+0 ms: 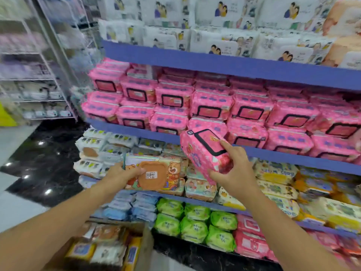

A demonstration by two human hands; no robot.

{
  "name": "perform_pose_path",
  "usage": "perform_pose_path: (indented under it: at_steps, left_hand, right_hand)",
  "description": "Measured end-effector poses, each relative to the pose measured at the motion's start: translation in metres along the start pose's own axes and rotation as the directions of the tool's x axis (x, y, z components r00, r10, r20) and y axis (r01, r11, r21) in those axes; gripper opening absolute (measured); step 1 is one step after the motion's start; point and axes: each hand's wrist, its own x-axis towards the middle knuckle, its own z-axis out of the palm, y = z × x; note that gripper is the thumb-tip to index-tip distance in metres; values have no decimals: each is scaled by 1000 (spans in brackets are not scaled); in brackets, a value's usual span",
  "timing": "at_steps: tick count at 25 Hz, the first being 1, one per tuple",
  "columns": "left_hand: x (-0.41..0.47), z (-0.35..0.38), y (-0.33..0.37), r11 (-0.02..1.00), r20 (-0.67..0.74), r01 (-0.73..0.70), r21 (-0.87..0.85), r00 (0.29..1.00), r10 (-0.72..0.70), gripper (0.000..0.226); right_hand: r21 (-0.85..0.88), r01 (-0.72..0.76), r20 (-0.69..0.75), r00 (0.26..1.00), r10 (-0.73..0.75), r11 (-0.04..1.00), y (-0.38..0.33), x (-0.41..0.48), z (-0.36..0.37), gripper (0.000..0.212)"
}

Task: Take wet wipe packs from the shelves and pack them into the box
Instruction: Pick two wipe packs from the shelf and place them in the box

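Note:
My right hand (235, 169) grips a pink wet wipe pack (203, 151) with a black-framed lid, tilted in front of the pink shelf row. My left hand (122, 173) holds a bear-print pack (154, 173) with an orange lid and a price sticker, thumb on its face. Below my left forearm sits the cardboard box (145, 245), with several packs inside. Stacks of pink packs (250, 112) fill the middle shelf.
Blue shelves (224, 63) carry white packs on top, then pink, mixed cartoon, and green (195, 222), blue and red packs at the bottom. A wire rack (39, 81) stands at the left. The floor is glossy black and white tile (45, 153).

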Motion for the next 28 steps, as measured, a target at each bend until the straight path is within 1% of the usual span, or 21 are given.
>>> perform_pose_path:
  at_steps: [1, 2, 3, 4, 5, 7, 9, 11, 12, 14, 17, 18, 20, 24, 26, 28]
  left_hand:
    - [-5, -27, -20, 999, -48, 54, -6, 997, -54, 61]
    - [-11, -53, -38, 995, -78, 96, 0, 992, -96, 67]
    - [-16, -78, -58, 993, -74, 116, -15, 990, -117, 55]
    - [-18, -102, -79, 990, -83, 140, -23, 986, -142, 38]
    - [-16, -123, -101, 985, -114, 171, -21, 978, -172, 28]
    - [-12, -164, -145, 971, -187, 237, -33, 953, -238, 26]
    - [1, -208, -196, 950, -198, 310, -45, 929, -312, 27]
    - [20, -244, -247, 919, -173, 392, -30, 904, -391, 33]
    - [32, -262, -272, 910, -137, 414, -1, 902, -410, 37]
    - [50, -290, -313, 894, -84, 445, 60, 894, -439, 36]
    - [82, -314, -381, 875, -42, 469, 122, 883, -468, 21]
    - [95, -318, -403, 871, -24, 469, 147, 882, -471, 19]
    - [123, -321, -454, 847, 5, 497, 190, 862, -507, 21]
    - [174, -306, -552, 796, 22, 552, 247, 818, -574, 29]
    - [200, -296, -595, 773, 5, 561, 297, 808, -589, 34]
    - [221, -290, -629, 752, -30, 582, 310, 797, -604, 31]
  right_hand:
    - [-8, -19, 61, 998, 20, 1000, -10, -4, 25, 88]
    - [-24, -35, 114, 993, 37, 999, -16, -9, 52, 89]
    - [-44, -38, 151, 988, 44, 998, -20, -14, 79, 92]
    - [-60, -32, 181, 983, 42, 998, -23, -20, 106, 95]
    - [-64, -32, 212, 976, 45, 997, -24, -26, 130, 96]
    - [-74, -62, 290, 954, 81, 995, -26, -40, 186, 94]
    - [-127, -100, 344, 929, 139, 987, -23, -59, 253, 93]
    - [-157, -138, 381, 905, 189, 978, -15, -81, 324, 96]
    - [-163, -154, 409, 888, 209, 975, -11, -92, 358, 96]
    - [-187, -168, 480, 844, 239, 968, -1, -112, 418, 94]
    - [-249, -184, 539, 789, 294, 951, 30, -140, 490, 89]
    - [-269, -185, 561, 767, 310, 945, 45, -149, 513, 88]
    - [-331, -162, 614, 711, 343, 930, 78, -162, 559, 91]
    - [-387, -50, 720, 607, 336, 921, 142, -170, 634, 96]
    - [-405, 6, 744, 584, 325, 914, 172, -171, 673, 97]
    - [-399, 66, 770, 566, 295, 914, 196, -170, 712, 99]
